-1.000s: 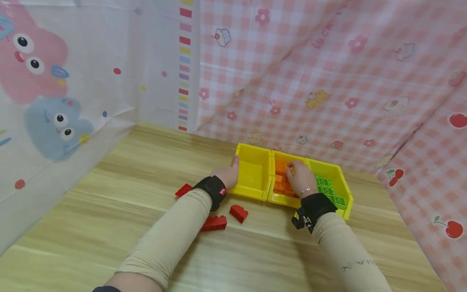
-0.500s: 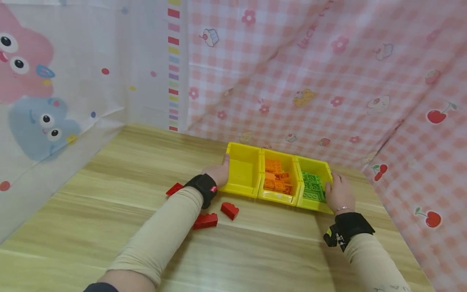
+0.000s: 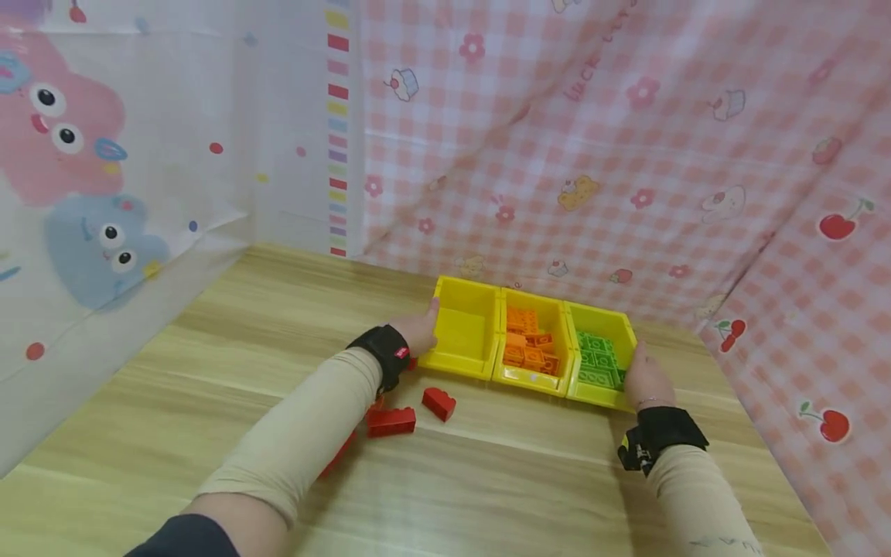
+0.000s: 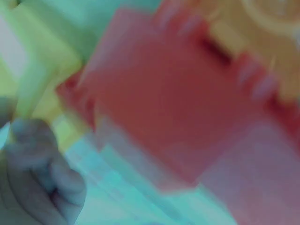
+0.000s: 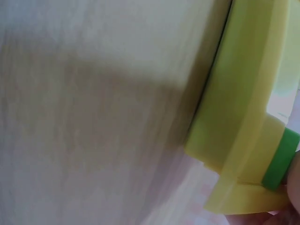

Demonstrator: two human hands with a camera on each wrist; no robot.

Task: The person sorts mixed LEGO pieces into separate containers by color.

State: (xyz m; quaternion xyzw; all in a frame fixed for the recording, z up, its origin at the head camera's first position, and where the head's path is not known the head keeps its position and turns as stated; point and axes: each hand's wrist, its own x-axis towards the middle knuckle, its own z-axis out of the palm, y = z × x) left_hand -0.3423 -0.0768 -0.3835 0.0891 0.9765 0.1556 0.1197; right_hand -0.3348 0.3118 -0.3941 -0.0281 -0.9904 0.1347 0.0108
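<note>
Three yellow bins stand joined in a row on the wooden table. The left bin [image 3: 462, 334] is empty, the middle bin [image 3: 557, 340] holds orange bricks [image 3: 529, 350], and the right bin [image 3: 626, 333] holds green bricks [image 3: 597, 362]. My left hand [image 3: 416, 334] grips the left bin's outer wall, thumb at its rim. My right hand [image 3: 643, 379] holds the right bin's outer wall near its front corner. The blurred left wrist view shows a red brick [image 4: 159, 103] close up, beside the yellow wall [image 4: 37, 75]. The right wrist view shows the bin corner [image 5: 239, 117] and a green brick [image 5: 281, 159].
Loose red bricks [image 3: 438, 402] [image 3: 391, 422] lie on the table [image 3: 522, 480] in front of the left bin, and another lies partly under my left forearm. Patterned cloth walls [image 3: 626, 155] close off the back, left and right just behind the bins.
My right hand left the orange bricks in the middle bin and moved right to the outer wall of the green-brick bin. The left hand has stayed on the left bin.
</note>
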